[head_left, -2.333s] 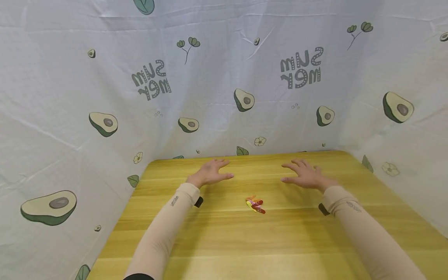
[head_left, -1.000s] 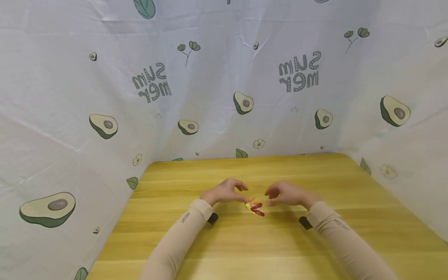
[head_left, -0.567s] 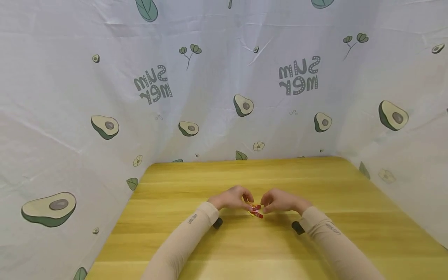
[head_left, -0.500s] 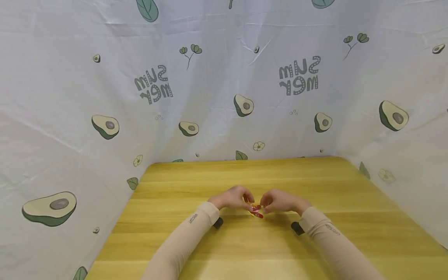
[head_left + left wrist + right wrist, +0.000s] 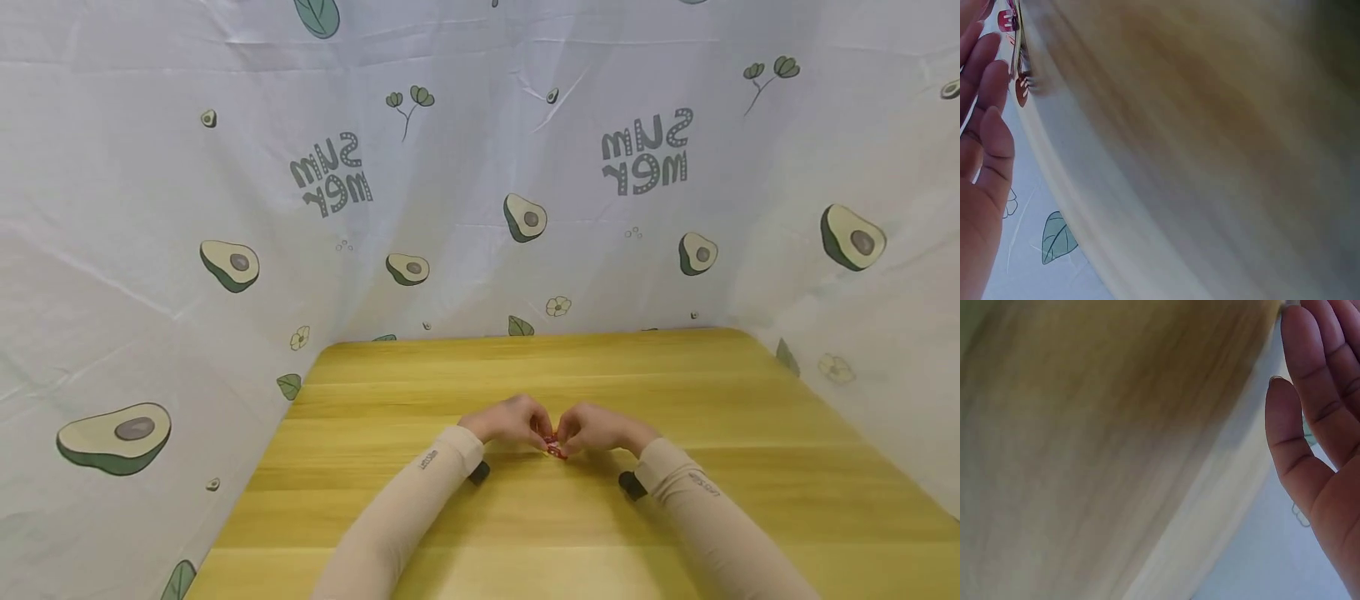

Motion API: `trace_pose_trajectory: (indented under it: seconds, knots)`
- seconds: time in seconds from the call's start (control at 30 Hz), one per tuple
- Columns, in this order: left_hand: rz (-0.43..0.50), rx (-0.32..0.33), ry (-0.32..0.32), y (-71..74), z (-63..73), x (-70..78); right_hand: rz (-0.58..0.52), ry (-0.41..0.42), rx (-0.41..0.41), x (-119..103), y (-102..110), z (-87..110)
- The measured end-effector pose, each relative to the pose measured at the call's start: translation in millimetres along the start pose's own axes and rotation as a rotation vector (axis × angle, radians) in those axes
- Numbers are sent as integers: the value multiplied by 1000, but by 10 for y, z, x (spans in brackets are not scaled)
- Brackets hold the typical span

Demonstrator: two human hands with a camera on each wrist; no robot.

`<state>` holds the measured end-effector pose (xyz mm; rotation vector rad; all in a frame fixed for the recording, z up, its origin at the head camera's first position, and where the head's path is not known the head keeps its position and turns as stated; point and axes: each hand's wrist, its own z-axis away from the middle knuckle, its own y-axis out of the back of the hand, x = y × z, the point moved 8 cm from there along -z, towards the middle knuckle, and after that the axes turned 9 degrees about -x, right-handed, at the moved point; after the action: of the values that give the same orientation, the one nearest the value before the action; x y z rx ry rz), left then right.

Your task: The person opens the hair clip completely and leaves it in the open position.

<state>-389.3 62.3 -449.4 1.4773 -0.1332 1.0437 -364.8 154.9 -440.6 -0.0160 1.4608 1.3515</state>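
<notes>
A small heap of hair clips (image 5: 555,449), mostly red in sight, lies on the wooden table between my two hands. My left hand (image 5: 516,420) reaches the heap from the left, its fingertips beside the clips. In the left wrist view a red clip (image 5: 1022,89) with pale markings stands just past the fingertips, and the fingers are gently bent. My right hand (image 5: 602,428) comes in from the right with thumb and fingers apart at the heap's edge. The right wrist view shows nothing between its thumb and fingers. My hands hide part of the heap.
The wooden table (image 5: 420,375) extends around the hands on all sides. A white cloth (image 5: 450,167) printed with avocados and leaves hangs behind it and along both sides. A dark wrist camera (image 5: 632,485) sits under the right wrist, another under the left.
Both hands have come down and inward from wide apart above the table to the clips. Over the last half second the left hand has shifted slightly right, and less of the heap shows.
</notes>
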Motion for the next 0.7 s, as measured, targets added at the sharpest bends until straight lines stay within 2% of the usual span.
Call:
trace_pose_trajectory:
  seconds: [0.2,0.57,0.7]
  knots:
    - [6,-24,33,-32,-17,6,2,-24,1,52,-45,-20]
    - [-154,-52,44,-52,-91,50,21,-33,-1,48,-60,-94]
    - [-176,-51,53,-74,-102,66,40,-44,6,76,-74,-110]
